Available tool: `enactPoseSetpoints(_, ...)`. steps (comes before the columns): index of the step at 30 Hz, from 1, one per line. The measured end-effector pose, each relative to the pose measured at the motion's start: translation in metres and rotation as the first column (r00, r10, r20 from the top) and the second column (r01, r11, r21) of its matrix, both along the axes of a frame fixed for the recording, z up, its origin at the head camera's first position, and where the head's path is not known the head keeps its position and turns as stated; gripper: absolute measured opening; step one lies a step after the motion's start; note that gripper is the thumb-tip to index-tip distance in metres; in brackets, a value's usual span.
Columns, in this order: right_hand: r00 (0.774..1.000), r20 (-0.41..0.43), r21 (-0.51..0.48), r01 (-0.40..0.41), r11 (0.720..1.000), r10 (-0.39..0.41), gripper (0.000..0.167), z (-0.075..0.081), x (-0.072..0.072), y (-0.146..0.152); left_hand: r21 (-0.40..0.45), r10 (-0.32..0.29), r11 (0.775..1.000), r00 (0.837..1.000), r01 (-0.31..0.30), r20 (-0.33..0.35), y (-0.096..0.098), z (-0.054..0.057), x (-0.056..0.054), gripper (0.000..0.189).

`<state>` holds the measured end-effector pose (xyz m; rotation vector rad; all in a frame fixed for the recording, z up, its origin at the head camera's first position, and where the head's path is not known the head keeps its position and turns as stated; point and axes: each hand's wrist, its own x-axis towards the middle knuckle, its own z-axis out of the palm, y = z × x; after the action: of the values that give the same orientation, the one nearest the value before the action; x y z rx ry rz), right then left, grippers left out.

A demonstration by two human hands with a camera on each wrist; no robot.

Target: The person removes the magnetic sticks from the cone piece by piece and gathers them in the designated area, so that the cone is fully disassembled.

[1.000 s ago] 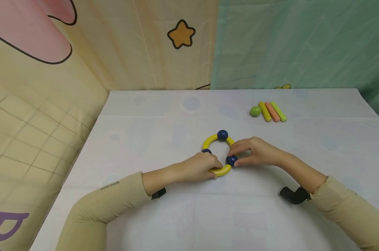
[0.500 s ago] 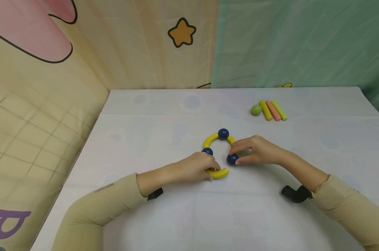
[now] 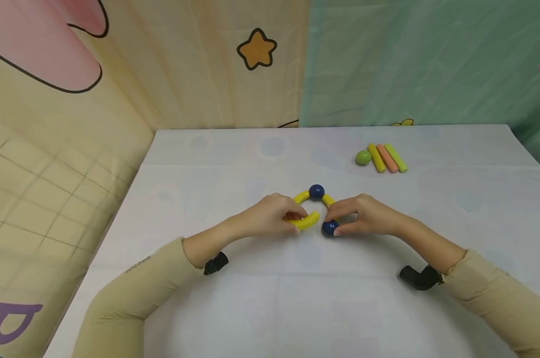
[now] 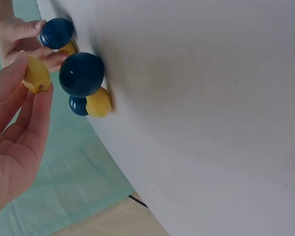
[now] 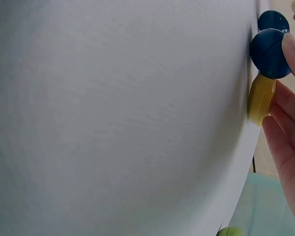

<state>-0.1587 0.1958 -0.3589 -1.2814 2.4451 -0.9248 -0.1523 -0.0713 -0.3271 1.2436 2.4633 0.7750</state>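
My left hand point(image 3: 274, 215) pinches a curved yellow stick point(image 3: 307, 221) between thumb and fingertips. In the left wrist view that stick point(image 4: 38, 76) is held off the table, and a small hole shows in its end. Beside it, an arc of yellow curved sticks point(image 3: 302, 197) and blue balls point(image 3: 316, 192) lies on the table; the left hand hides part of it in the head view. With its thumb on the arc's near-right blue ball point(image 3: 330, 228), my right hand point(image 3: 364, 214) holds that end. Its fingers lie along the adjoining yellow stick point(image 5: 262, 99).
Toward the back right lie a green ball point(image 3: 363, 157) and straight yellow point(image 3: 376, 158), orange point(image 3: 387, 158) and lime point(image 3: 396, 158) sticks, side by side. A white cloth covers the table point(image 3: 234, 318). Printed curtains point(image 3: 198, 64) hang behind and at the left.
My left hand has pulled the curved yellow stick away from the near-right blue ball, opening the ring, then raised it and moved it away from me. The right hand stays in place.
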Motion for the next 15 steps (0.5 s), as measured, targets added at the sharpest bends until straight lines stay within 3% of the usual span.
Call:
enactPoseSetpoints(5,1.000,0.006,-0.009,-0.008,1.000,0.008,0.026,0.000,0.000,-0.001,0.039,0.113,0.993,0.993,-0.113,0.021,-0.003,0.000,-0.019,0.033)
enactPoseSetpoints(15,1.000,0.001,-0.006,0.001,1.000,-0.001,0.027,0.000,0.001,-0.001,0.063,0.306,0.950,0.952,-0.306,0.019,0.001,-0.014,-0.065,0.032)
